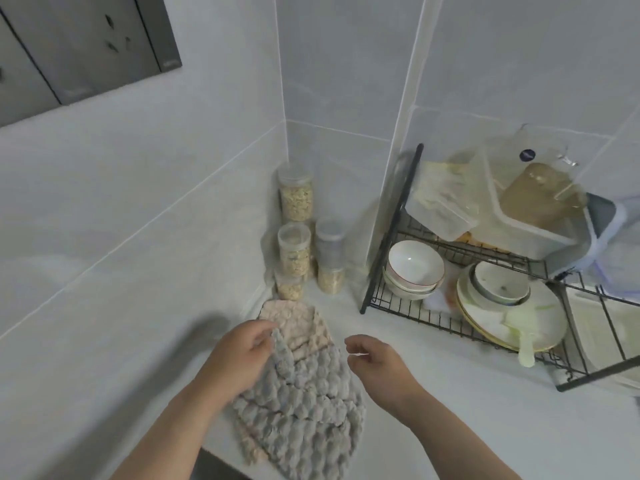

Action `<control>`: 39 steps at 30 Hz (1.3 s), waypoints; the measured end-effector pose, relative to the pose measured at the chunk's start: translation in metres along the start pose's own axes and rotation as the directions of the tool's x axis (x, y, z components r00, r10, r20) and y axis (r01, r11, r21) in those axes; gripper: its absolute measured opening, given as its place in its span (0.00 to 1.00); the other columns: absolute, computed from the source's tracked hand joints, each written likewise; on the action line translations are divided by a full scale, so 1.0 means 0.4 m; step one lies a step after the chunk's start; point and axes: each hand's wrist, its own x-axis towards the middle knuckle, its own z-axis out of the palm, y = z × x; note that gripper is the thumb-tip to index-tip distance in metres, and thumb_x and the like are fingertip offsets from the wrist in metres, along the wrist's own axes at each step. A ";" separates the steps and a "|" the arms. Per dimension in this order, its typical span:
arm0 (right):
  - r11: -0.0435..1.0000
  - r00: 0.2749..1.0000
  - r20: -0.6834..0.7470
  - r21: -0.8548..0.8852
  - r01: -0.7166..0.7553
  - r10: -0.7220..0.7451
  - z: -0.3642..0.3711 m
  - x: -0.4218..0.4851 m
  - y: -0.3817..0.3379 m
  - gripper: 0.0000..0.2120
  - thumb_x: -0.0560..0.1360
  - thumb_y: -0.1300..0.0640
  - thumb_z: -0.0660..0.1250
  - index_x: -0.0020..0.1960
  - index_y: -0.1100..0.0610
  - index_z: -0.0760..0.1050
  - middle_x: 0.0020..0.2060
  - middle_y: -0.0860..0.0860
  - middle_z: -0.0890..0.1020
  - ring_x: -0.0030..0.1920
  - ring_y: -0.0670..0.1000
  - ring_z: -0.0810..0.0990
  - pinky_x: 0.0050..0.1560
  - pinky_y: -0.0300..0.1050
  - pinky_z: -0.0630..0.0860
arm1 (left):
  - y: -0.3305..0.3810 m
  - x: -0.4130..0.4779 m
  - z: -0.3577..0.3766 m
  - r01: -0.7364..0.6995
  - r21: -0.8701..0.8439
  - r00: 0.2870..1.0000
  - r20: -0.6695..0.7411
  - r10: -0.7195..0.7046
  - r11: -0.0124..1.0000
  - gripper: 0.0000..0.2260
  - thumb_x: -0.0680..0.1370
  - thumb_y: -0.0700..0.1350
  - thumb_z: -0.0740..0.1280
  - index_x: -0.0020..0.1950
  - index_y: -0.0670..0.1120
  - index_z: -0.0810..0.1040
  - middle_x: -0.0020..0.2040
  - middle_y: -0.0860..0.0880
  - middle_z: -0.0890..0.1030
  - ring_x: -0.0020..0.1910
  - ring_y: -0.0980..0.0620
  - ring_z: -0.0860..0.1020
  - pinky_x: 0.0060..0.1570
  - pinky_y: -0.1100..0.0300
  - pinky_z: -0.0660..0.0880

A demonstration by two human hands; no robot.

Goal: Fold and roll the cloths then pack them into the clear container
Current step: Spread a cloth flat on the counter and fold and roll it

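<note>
1. The white surface (pixel 415 393) carries everything, and it is bounded by tiled walls at its left and far edges.
2. A black wire dish rack (pixel 381 299) is set along the right side of the surface and is loaded with bowls and plates.
3. Clear containers (pixel 440 206) are stacked on the rack's upper tier. No cloth is seen in them, though their contents are blurred. Which one is meant for packing cannot be told.
4. A grey cloth (pixel 304 403) is spread at the near edge of the surface, lying unrolled and mostly flat.
5. A pink cloth (pixel 294 320) is partly covered by the grey one and reaches towards the far left corner. It too is unfolded.
6. The left edge of the grey cloth is pinched and lifted slightly by the left hand (pixel 239 355).
7. The right hand (pixel 374 358) is held just right of the cloths with its fingers loosely curled around nothing.
8. Several jars (pixel 296 199) of grain are stacked in the far left corner, apart from the task.
9. The task is judged to be at its start, with the first fold only being begun. All the rolling and packing is left to be done.
</note>
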 end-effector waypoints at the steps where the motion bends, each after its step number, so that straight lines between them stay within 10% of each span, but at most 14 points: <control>1: 1.000 1.000 0.001 -0.021 -0.018 0.018 0.017 0.019 0.004 0.13 0.80 0.60 0.60 0.62 0.51 0.74 0.54 0.44 0.76 0.38 0.49 0.73 0.31 0.35 0.69 | -0.013 0.031 0.003 -0.017 0.050 1.000 0.026 0.015 0.999 0.14 0.81 0.46 0.61 0.66 0.54 0.74 0.66 0.55 0.75 0.61 0.60 0.74 0.57 0.65 0.67; 6: 0.980 0.999 -0.013 -0.192 -0.049 0.048 0.078 0.091 0.045 0.17 0.80 0.60 0.57 0.66 0.52 0.74 0.55 0.45 0.77 0.25 0.42 0.71 0.29 0.36 0.70 | -0.066 0.131 0.037 -0.116 0.283 0.984 0.164 0.071 0.952 0.18 0.81 0.39 0.59 0.68 0.53 0.74 0.62 0.51 0.78 0.44 0.61 0.76 0.38 0.72 0.68; 10: 0.917 0.999 0.047 -0.398 0.034 -0.016 0.096 0.133 0.076 0.15 0.81 0.59 0.55 0.60 0.53 0.77 0.57 0.49 0.79 0.45 0.50 0.80 0.43 0.43 0.77 | -0.123 0.185 0.082 -0.177 0.397 0.958 0.281 0.064 0.901 0.22 0.79 0.35 0.58 0.70 0.55 0.72 0.71 0.54 0.71 0.67 0.55 0.71 0.65 0.63 0.67; 16: 0.810 0.959 0.228 -0.521 0.269 -0.171 0.102 0.194 0.187 0.26 0.73 0.52 0.68 0.71 0.49 0.71 0.65 0.48 0.72 0.63 0.51 0.72 0.69 0.44 0.67 | -0.174 0.192 0.107 -0.246 0.385 0.953 0.264 0.149 0.889 0.24 0.74 0.30 0.60 0.64 0.52 0.78 0.61 0.62 0.70 0.63 0.62 0.68 0.54 0.80 0.58; 20: 0.774 0.918 0.193 -0.494 0.395 -0.345 0.111 0.213 0.250 0.29 0.67 0.38 0.73 0.65 0.46 0.77 0.61 0.44 0.72 0.60 0.47 0.71 0.65 0.40 0.68 | -0.217 0.180 0.131 -0.242 0.278 0.968 0.140 0.210 0.930 0.22 0.73 0.33 0.64 0.60 0.56 0.79 0.59 0.65 0.72 0.56 0.74 0.66 0.56 0.81 0.60; 25: 0.777 0.870 0.017 -0.442 0.449 -0.493 0.130 0.221 0.275 0.06 0.73 0.51 0.72 0.47 0.52 0.84 0.51 0.42 0.76 0.54 0.44 0.74 0.54 0.35 0.69 | -0.245 0.172 0.161 -0.251 0.184 0.962 -0.065 0.266 0.950 0.15 0.77 0.38 0.66 0.59 0.54 0.81 0.60 0.61 0.76 0.60 0.66 0.70 0.64 0.68 0.61; 29: 0.776 0.884 0.117 -0.437 0.455 -0.453 0.115 0.220 0.229 0.16 0.80 0.51 0.63 0.40 0.60 0.79 0.54 0.50 0.76 0.59 0.41 0.71 0.55 0.30 0.64 | -0.255 0.162 0.172 -0.335 0.184 0.918 -0.155 0.364 0.924 0.17 0.76 0.36 0.67 0.53 0.59 0.80 0.54 0.69 0.73 0.54 0.79 0.65 0.63 0.71 0.59; 35: 0.534 0.845 -0.057 -0.797 0.282 -0.532 0.172 0.193 0.225 0.11 0.76 0.61 0.61 0.58 0.57 0.72 0.52 0.54 0.74 0.50 0.57 0.76 0.49 0.52 0.76 | -0.288 0.172 0.182 -0.339 0.361 0.914 -0.094 0.396 0.869 0.15 0.72 0.41 0.65 0.54 0.55 0.82 0.49 0.57 0.82 0.48 0.56 0.79 0.51 0.54 0.77; 39: 0.611 0.777 -0.273 -0.772 0.175 -0.567 0.172 0.119 0.207 0.08 0.76 0.62 0.60 0.50 0.56 0.76 0.50 0.53 0.75 0.48 0.56 0.76 0.45 0.50 0.77 | -0.257 0.173 0.158 -0.349 0.533 0.881 -0.093 0.463 0.771 0.05 0.72 0.40 0.63 0.40 0.44 0.78 0.40 0.48 0.78 0.41 0.48 0.76 0.40 0.51 0.75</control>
